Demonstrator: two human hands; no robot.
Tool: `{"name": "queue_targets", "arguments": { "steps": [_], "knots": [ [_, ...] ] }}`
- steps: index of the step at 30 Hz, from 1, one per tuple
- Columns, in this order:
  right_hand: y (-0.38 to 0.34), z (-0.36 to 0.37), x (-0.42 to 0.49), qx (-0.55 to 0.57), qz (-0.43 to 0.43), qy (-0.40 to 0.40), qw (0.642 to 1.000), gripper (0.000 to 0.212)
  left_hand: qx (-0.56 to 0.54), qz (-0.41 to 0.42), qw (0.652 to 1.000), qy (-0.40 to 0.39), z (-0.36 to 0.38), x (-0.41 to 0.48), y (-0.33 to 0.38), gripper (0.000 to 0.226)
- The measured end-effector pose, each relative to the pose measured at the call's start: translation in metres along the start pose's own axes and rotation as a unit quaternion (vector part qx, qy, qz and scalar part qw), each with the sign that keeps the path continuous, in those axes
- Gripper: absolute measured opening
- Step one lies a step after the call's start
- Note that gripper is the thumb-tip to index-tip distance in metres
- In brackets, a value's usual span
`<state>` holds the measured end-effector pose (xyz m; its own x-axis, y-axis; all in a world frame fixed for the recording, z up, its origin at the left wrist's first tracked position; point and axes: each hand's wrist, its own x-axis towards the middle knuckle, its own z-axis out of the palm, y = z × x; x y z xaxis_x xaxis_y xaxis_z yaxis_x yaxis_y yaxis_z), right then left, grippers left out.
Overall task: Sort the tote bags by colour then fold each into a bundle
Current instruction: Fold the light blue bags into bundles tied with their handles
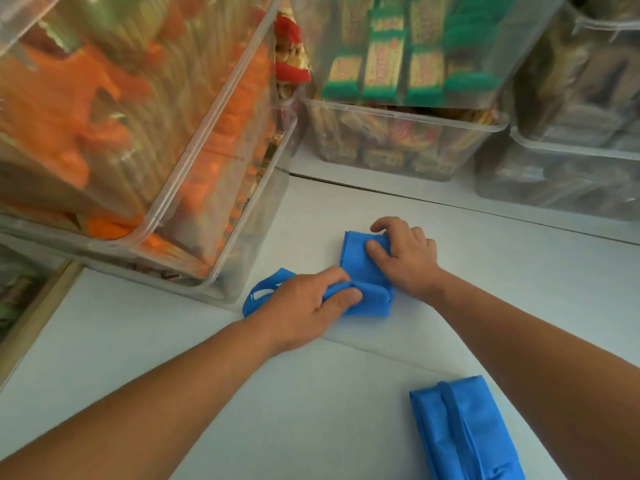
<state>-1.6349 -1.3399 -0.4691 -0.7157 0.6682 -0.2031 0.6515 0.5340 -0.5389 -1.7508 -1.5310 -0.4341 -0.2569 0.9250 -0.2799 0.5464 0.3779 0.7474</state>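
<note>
Blue tote bag (363, 275) lies mid-table, partly folded into a narrow strip. Left grip (304, 301) pinches a raised fold at the near end btw thumb & fingers. Right grip (407, 258) curls its fingers over the far end w/ thumb pressing on top. Handle loops (261, 294) stick out loose to the left, past the left grip.

Handling, my read: thin fabric, very light, soft, no real stiffness, so folds prob. spring open unless pinned. Table (242, 393) looks smooth, so the bag may slide rather than crease. Best hold = on fold lines & corners, one grip pinning flat while the other turns fabric over. Tuck the handles in so they don't snag.

Room: big clear bin (221, 188) of orange packs sits close on the left, its corner near the handle loops, so little slack that side. More bins (408, 147) line the back, apart from the bag. Open table on the near side & right, except a second blue bag (460, 434), folded, at bottom right. A seam or sheet edge (374, 353) runs just nearside of the bag & could catch an edge.
</note>
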Motion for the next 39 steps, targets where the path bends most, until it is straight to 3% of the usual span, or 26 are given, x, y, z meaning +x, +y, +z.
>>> {"name": "queue_targets", "arguments": {
  "steps": [3, 8, 10, 12, 15, 17, 19, 20, 26, 30, 33, 36, 39],
  "knots": [
    [0.002, -0.004, 0.001, 0.043, 0.010, -0.038, 0.998, 0.013, -0.033, -0.036, 0.996, 0.076, -0.006, 0.026, 0.017, 0.030],
    [-0.001, -0.023, -0.005, 0.225, 0.081, -0.089, 0.967, 0.059, 0.045, -0.084, 0.987, 0.129, 0.003, 0.066, 0.022, 0.040],
    [-0.001, -0.016, -0.006, 0.167, 0.040, -0.068, 0.983, 0.064, 0.116, -0.111, 0.975, 0.155, 0.008, 0.076, 0.022, 0.045],
    [-0.001, -0.007, -0.004, 0.118, 0.027, -0.028, 0.992, 0.053, 0.184, -0.122, 0.958, 0.182, 0.012, 0.082, 0.019, 0.048],
    [0.000, 0.003, 0.001, 0.060, 0.022, 0.015, 0.998, 0.030, 0.252, -0.025, 0.940, 0.227, 0.013, 0.076, 0.009, 0.048],
    [0.002, 0.008, 0.000, 0.044, 0.000, 0.049, 0.998, 0.025, 0.258, 0.030, 0.954, 0.152, 0.015, 0.065, 0.004, 0.060],
    [0.003, 0.012, -0.003, 0.051, -0.017, 0.078, 0.996, 0.025, 0.267, 0.019, 0.962, 0.053, 0.020, 0.054, -0.002, 0.065],
    [0.004, 0.014, -0.003, 0.059, -0.023, 0.086, 0.994, 0.029, 0.278, 0.013, 0.960, 0.041, 0.023, 0.051, -0.004, 0.065],
    [-0.002, 0.003, -0.010, 0.012, 0.020, 0.135, 0.991, 0.049, 0.324, -0.011, 0.944, 0.066, 0.032, 0.055, -0.013, 0.069],
    [-0.009, -0.003, -0.018, -0.041, 0.130, 0.071, 0.988, 0.062, 0.333, -0.033, 0.940, 0.070, 0.035, 0.054, -0.014, 0.068],
    [-0.019, -0.003, -0.012, 0.042, 0.194, 0.045, 0.979, 0.061, 0.316, -0.048, 0.945, 0.073, 0.037, 0.052, -0.008, 0.071],
    [-0.035, -0.009, -0.018, 0.246, 0.239, 0.041, 0.938, 0.048, 0.249, -0.005, 0.967, 0.058, 0.040, 0.043, 0.001, 0.070],
    [-0.048, -0.019, -0.040, 0.358, 0.219, 0.060, 0.906, 0.029, 0.149, 0.026, 0.985, 0.081, 0.038, 0.030, 0.015, 0.074]
  ]
}}
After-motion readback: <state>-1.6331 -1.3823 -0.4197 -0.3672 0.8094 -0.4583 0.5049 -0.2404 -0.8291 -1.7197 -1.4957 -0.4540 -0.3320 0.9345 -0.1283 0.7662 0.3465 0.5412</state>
